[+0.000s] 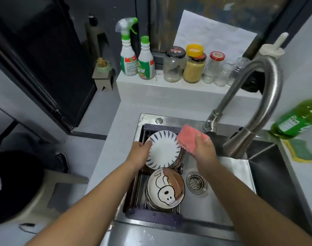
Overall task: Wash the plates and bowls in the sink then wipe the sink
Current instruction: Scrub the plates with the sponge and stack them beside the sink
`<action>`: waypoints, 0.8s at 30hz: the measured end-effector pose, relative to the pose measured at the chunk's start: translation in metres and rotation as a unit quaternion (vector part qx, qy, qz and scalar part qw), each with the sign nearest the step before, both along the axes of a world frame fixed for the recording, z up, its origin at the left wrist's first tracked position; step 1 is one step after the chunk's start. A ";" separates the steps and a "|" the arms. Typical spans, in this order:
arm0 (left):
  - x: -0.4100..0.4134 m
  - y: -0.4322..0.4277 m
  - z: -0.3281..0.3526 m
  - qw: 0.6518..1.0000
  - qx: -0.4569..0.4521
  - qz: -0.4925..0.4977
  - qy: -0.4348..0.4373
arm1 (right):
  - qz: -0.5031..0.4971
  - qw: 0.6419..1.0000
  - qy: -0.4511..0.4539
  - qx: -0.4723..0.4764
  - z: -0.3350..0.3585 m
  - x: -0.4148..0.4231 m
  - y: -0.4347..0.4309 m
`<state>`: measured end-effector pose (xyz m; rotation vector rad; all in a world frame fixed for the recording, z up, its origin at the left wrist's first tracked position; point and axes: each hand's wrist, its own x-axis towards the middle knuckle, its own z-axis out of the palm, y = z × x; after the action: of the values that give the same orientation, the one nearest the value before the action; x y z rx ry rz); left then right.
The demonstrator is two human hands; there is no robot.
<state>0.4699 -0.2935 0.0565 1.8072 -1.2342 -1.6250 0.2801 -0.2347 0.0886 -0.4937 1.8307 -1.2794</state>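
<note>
- Sink (pixel 240 171): striped plate (pixel 163 150) stands tilted over the rack (pixel 151 217) at its left side.
- Left hand (pixel 140 151): grips the plate's left rim; a firm grip is advised.
- Right hand (pixel 204 148): clutches pink cloth (pixel 188 139) beside the right rim; wipe centre outward.

Faucet (pixel 268 89) arches over the sink's (pixel 236 167) open right half (rack (pixel 162 218) fills left).

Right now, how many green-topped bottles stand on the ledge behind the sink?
2. The trigger spray bottle stands at the left end of the ledge; the screw-cap bottle is just right of it, beside the jars. The faucet hides some of the ledge farther right.
</note>
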 end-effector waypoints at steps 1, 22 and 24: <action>0.000 -0.005 -0.013 1.000 0.024 -0.008 -0.005 | 0.002 1.000 -0.002 -0.001 -0.005 0.002 -0.009; -0.015 -0.017 -0.069 0.990 0.118 0.046 0.060 | 0.150 0.985 0.088 0.003 -0.051 0.005 -0.055; -0.015 -0.016 -0.060 0.989 0.120 0.044 0.071 | 0.137 0.987 0.081 0.005 -0.053 0.004 -0.056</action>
<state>0.4549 -0.3093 -0.0039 1.8178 -0.9174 -1.8822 0.2843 -0.2907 0.0354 -0.8348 1.8250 -1.0673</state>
